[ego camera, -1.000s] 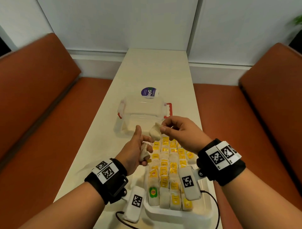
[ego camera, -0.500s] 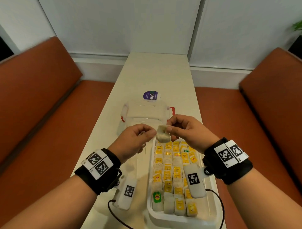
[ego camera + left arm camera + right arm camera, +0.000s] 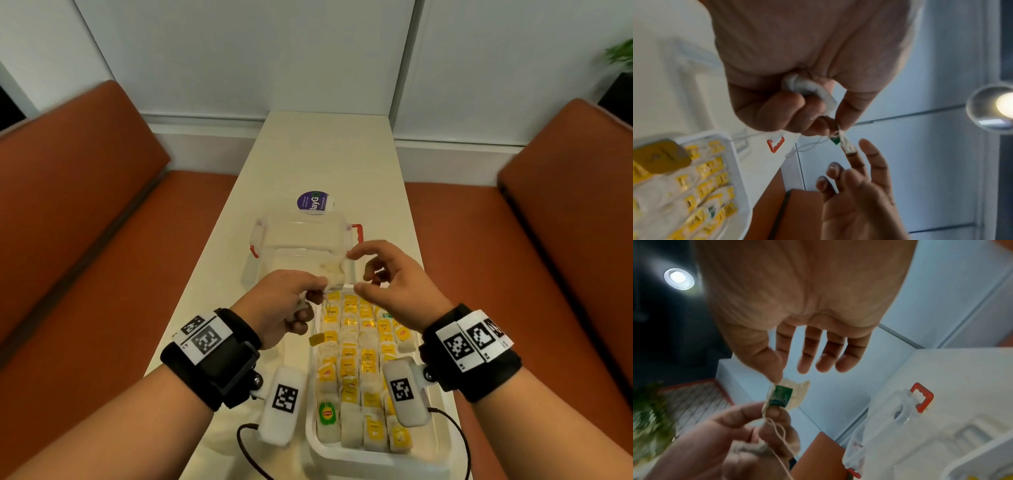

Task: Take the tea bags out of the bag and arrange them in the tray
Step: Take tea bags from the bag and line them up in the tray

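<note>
Over the far end of the white tray [image 3: 442,455], my left hand [image 3: 318,291] pinches a pale tea bag [image 3: 334,274] with a green tag [image 3: 781,395]. Its string hangs down with a yellow tag [image 3: 317,339]. The left wrist view shows a second white tea bag [image 3: 807,87] tucked in the curled fingers of my left hand [image 3: 836,128]. My right hand [image 3: 359,270] is spread open beside the pinched bag. Only the thumb tip of my right hand [image 3: 790,373] touches it. Several rows of tea bags [image 3: 349,363] fill the tray.
A clear plastic box [image 3: 301,240] with red latches stands just beyond the tray, with a purple round label [image 3: 313,202] behind it. The narrow white table [image 3: 325,147] runs between two orange benches [image 3: 85,205] to the wall.
My right hand pinched the tea bag before; its fingers have now spread and my left hand has taken the bag. Both hands have risen toward the clear box.
</note>
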A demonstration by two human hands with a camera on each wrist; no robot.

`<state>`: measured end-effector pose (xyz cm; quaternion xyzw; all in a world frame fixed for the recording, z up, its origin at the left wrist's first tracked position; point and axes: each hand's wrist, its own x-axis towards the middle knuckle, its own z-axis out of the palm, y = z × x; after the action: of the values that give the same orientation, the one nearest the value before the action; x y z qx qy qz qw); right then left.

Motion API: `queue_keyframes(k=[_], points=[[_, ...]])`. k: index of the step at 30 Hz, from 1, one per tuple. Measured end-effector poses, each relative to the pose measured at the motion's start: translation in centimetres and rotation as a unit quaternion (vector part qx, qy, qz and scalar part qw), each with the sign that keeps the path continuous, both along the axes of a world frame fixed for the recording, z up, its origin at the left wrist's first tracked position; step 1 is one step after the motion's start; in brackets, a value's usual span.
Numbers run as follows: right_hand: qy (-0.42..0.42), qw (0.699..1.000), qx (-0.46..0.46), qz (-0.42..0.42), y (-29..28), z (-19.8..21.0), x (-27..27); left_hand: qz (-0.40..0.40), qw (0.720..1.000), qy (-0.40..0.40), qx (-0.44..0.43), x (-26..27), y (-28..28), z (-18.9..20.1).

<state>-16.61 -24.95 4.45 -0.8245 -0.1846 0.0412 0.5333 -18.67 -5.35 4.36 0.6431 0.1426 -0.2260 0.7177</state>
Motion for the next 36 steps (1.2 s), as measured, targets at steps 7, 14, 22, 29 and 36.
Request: queue_keyframes(k=[7, 14, 22, 29, 36], points=[[-0.173, 0.974, -0.14, 0.049, 1.0, -1.1, -0.4, -0.016, 0.992, 0.108, -0.058, 0.0, 0.1, -0.2], [0.066, 0.998, -0.005, 0.012, 0.8, -1.4, -0.2, -0.002, 0.994, -0.069, 0.082, -0.4, 0.7, -0.8], [0.087, 0.996, 0.026, 0.004, 0.3, -1.2, -0.4, -0.11, 0.922, -0.263, 0.262, -0.7, -0.3, -3.0], [0.051, 0.965, -0.257, 0.019, -2.6, -1.2, 0.8, -0.163, 0.902, -0.23, 0.328, -0.7, -0.4, -4.5], [0.131, 0.851, -0.508, 0.021, -6.2, -7.1, 3.0, -0.166, 0.906, -0.201, 0.334, -1.0, 0.4, -5.7]])
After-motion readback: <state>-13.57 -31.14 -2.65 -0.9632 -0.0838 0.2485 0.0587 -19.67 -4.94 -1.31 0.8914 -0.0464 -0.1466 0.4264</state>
